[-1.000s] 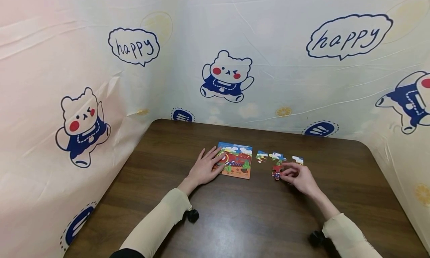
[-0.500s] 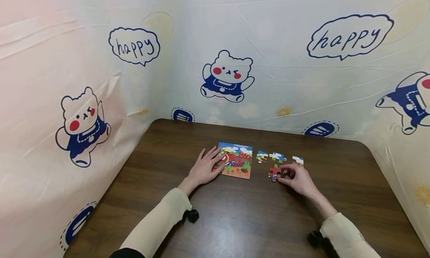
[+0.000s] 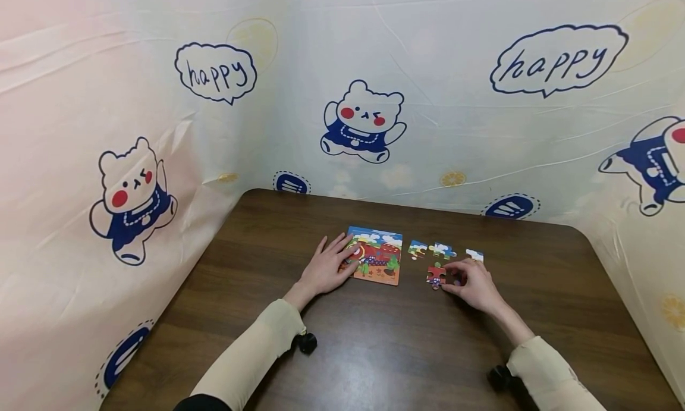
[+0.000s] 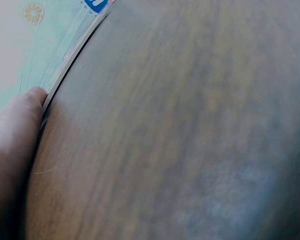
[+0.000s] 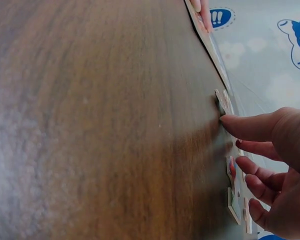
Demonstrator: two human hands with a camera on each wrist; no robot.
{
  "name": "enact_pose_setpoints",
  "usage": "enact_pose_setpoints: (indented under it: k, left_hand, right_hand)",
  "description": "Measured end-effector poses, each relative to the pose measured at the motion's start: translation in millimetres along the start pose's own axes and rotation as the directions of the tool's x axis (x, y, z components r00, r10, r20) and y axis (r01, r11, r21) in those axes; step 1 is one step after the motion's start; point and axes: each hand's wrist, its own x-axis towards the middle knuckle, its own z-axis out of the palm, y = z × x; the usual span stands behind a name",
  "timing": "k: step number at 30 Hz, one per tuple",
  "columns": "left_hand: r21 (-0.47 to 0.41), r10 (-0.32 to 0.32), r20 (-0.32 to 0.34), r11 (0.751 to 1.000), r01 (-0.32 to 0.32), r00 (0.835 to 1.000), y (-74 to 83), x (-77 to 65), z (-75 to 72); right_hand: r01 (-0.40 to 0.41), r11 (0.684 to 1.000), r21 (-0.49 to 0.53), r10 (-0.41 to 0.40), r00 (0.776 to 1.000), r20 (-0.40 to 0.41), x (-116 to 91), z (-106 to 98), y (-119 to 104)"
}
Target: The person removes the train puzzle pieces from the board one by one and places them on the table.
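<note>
In the head view my left hand (image 3: 323, 269) lies with fingers spread over the left side of a picture puzzle board (image 3: 382, 257) showing a red vehicle under a blue sky. The left wrist view has the thumb (image 4: 20, 130) along the board's edge. To the right, thumb and index finger of my right hand (image 3: 476, 285) pinch a red jigsaw piece (image 3: 436, 274) by its right side, low over the table. Seen edge-on, that piece (image 5: 221, 102) meets the thumb tip in the right wrist view. The other right fingers are bent above further pieces, partly hiding them.
Loose sky-and-cloud pieces lie behind the right hand: a left one (image 3: 417, 248), a middle one (image 3: 442, 250) and a right one (image 3: 474, 255). The brown wooden table (image 3: 374, 351) ends at a printed curtain (image 3: 449, 137).
My right hand has drawn the red jigsaw piece slightly left and toward me, away from the middle sky piece, then almost stopped. The left hand has stayed on the board.
</note>
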Motion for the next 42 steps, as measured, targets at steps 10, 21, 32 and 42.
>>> enact_pose_setpoints:
  k: [10,21,32,42]
  left_hand:
    - [0.003,-0.003,-0.002,1.0,0.003,1.0,-0.1,-1.4,0.5]
    - [-0.006,-0.003,-0.001,1.0,0.003,1.0,0.5,-3.8,1.5]
    - [-0.009,-0.021,-0.012,1.0,0.021,1.0,-1.3,-6.1,1.7]
    - [-0.064,-0.051,0.006,0.997,0.051,0.999,-18.9,-7.1,-8.4]
  right_hand:
    - [0.009,1.0,-0.004,-0.009,1.0,-0.002,-1,3,0]
    - [0.071,0.996,0.06,-0.068,0.997,-0.048,4,9,13]
    - [0.213,0.97,0.116,-0.203,0.975,-0.089,39,35,21]
    - [0.124,0.983,0.137,-0.126,0.992,0.007,52,33,-54]
